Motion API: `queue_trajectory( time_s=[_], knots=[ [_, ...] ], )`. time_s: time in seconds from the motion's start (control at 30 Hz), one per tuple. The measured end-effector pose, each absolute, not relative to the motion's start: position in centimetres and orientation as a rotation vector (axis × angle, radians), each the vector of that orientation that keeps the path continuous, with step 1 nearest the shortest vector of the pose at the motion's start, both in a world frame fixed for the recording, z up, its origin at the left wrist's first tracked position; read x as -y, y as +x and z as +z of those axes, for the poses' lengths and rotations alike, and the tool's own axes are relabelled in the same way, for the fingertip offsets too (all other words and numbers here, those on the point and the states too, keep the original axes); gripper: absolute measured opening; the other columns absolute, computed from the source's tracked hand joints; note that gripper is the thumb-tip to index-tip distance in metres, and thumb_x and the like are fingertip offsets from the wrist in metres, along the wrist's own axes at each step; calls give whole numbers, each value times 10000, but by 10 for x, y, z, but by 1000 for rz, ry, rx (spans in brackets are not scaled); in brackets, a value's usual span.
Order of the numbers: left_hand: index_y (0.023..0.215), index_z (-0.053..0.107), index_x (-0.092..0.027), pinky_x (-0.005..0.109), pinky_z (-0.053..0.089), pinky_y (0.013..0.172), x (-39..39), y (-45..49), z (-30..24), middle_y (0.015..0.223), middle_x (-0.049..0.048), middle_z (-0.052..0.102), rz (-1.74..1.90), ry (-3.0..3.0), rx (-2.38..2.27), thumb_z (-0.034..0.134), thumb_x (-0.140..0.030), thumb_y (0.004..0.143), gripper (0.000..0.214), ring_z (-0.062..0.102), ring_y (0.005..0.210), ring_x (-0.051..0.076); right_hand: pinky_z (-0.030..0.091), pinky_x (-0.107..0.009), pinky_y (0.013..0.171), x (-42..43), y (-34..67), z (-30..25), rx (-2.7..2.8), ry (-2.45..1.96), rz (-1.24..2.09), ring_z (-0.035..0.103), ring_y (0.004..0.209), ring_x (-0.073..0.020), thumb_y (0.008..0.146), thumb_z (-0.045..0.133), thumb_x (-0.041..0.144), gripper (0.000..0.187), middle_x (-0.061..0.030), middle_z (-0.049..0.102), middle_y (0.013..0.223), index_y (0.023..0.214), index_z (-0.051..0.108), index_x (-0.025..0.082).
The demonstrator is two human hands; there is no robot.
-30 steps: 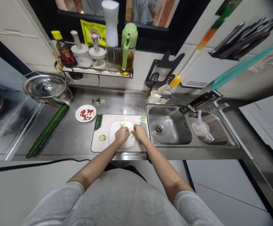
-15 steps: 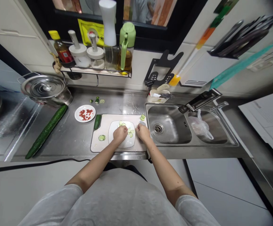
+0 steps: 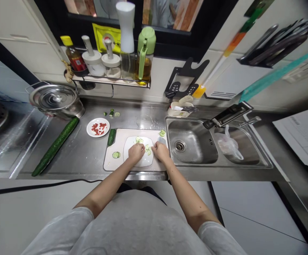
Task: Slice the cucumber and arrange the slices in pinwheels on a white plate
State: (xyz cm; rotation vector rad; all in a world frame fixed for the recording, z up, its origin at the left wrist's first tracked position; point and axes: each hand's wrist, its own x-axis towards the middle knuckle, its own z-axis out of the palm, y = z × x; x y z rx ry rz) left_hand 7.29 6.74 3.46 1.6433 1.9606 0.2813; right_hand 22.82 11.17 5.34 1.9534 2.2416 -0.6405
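A white plate (image 3: 128,145) lies on a pale cutting board (image 3: 119,163) on the steel counter, with several thin cucumber slices (image 3: 139,140) on it. My left hand (image 3: 135,153) rests over the plate's middle, fingers curled down onto the slices. My right hand (image 3: 160,151) is at the plate's right edge, fingers pinched toward a slice; what they hold is too small to make out. A loose cucumber slice (image 3: 116,154) lies on the board left of the plate. A cut cucumber stub (image 3: 111,137) sits at the board's top left corner.
A whole cucumber (image 3: 55,146) lies diagonally at left, beside a lidded steel pot (image 3: 54,99). A small plate of red pieces (image 3: 98,127) sits behind the board. The double sink (image 3: 193,143) with a plastic bag (image 3: 228,145) is at right. A condiment rack (image 3: 111,76) stands behind.
My right hand drew back to the plate's right edge half a second ago and has now come in toward the slices again. My left hand has stayed on the plate.
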Motion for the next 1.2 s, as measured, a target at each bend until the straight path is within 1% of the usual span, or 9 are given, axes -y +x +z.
queue_trajectory(
  time_s=[0.17,0.37,0.47,0.73,1.0,1.2],
  knots=[
    [943,672,-244,262,392,666,-57,55,40,967,22,663,374,1529,-2005,514,-241,812,205,585,856,178,313,-251,640,-114,238,55,-2282,2019,-658,578,802,-180,894,482,389,245,-62,675,889,989,602,198],
    [922,682,-250,251,391,692,-26,18,45,902,0,676,506,1440,-2093,539,-292,803,191,590,827,166,286,-245,610,-109,247,53,-2323,2068,-707,563,763,-168,874,508,373,212,-43,657,839,955,605,202],
    [918,682,-243,242,382,668,-11,-3,47,864,-3,674,530,1407,-2125,533,-309,807,197,585,777,151,276,-243,600,-106,245,51,-2336,2091,-731,551,748,-163,865,517,369,199,-31,647,824,943,603,207],
    [950,678,-254,252,371,657,7,-52,42,919,10,682,412,1337,-2293,522,-356,815,230,593,838,180,295,-235,596,-98,243,54,-2429,2224,-822,525,678,-152,867,474,373,219,-13,623,736,872,616,207],
    [1058,657,-267,283,419,736,17,-62,22,999,40,656,290,1322,-2301,539,-415,804,316,607,886,205,306,-243,579,-76,252,53,-2473,2356,-907,515,615,-159,845,446,413,279,-9,591,641,822,621,197],
    [1063,647,-247,285,428,742,23,-58,18,996,54,644,302,1340,-2306,564,-378,796,309,605,896,209,321,-249,583,-64,242,56,-2492,2338,-998,510,602,-158,826,449,424,293,-1,564,611,816,626,189]
  ],
)
